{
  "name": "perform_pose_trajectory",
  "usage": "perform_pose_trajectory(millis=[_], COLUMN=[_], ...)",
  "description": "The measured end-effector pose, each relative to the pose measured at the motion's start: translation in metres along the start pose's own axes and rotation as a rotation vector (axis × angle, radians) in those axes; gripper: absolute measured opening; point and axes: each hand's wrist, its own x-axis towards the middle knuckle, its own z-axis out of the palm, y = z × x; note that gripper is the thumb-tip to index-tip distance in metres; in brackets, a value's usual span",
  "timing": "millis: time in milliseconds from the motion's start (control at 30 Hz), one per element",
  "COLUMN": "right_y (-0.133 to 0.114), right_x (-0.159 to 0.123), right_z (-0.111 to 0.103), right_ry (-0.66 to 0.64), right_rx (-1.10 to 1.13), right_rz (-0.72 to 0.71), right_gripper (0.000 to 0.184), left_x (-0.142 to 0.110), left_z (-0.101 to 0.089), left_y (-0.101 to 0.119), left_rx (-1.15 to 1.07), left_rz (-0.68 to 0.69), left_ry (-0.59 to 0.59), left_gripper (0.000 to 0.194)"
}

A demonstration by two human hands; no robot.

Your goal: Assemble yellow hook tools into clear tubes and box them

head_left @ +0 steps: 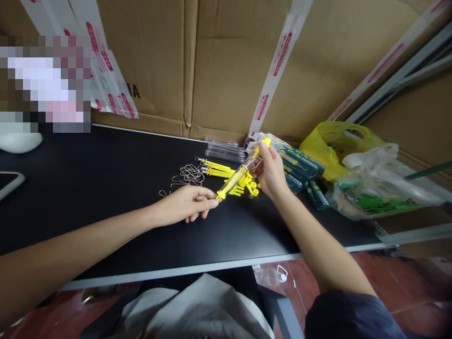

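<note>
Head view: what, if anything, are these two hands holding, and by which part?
A clear tube with yellow ends: the left hand pinches its lower end, and the right hand grips it at its upper end.

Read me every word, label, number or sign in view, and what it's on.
"IA": black letters on the cardboard, beside tape.
Tape: red labels, too blurred to read.
Green boxes: print too small.
Yellow bag: dark marks, unreadable.
Translucent bag: green print, unreadable.
Yellow-ended tube: any markings too small.
</note>
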Motion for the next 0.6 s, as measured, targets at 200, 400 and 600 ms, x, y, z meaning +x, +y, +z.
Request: perform_pose_trajectory(millis=[200, 400, 600], right_y=[-0.004, -0.011, -0.003], right_x=[0.007, 0.016, 0.006], right_z=[-0.006, -0.019, -0.005], right_ry=[0.066, 0.198, 0.093], right_rx=[0.037, 0.057, -0.005], right_rz=[0.013, -0.041, 0.061], right_gripper=[0.044, 0.045, 0.046], left_x=[-0.004, -0.006, -0.005], left_z=[-0.001, -0.003, -0.003], left_y=[0.005, 0.010, 0.008], left_rx=[0.147, 0.119, 0.173], left_rz=[-0.005, 0.022, 0.033], left_ry=[-0.015, 0.059, 0.141], left_gripper=[0.034, 0.034, 0.033])
